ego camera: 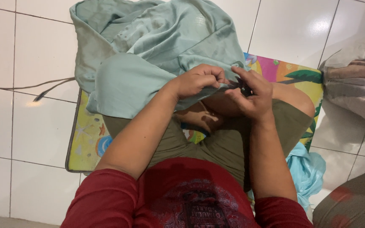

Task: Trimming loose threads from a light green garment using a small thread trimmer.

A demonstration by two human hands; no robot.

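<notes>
A large pale green cloth (148, 46) lies draped over my left knee and spreads out on the floor ahead. My left hand (199, 80) pinches the cloth's edge with closed fingers. Right beside it, my right hand (252, 95) is closed on a small dark object (246, 90) at the same edge; what the object is cannot be made out. The two hands almost touch above my crossed legs.
I sit on a colourful play mat (85, 143) on white floor tiles. A thin dark cord (43, 88) runs in from the left. A light blue plastic bag (307, 169) lies by my right hip. A bundle of whitish cloth (355, 80) sits at the right.
</notes>
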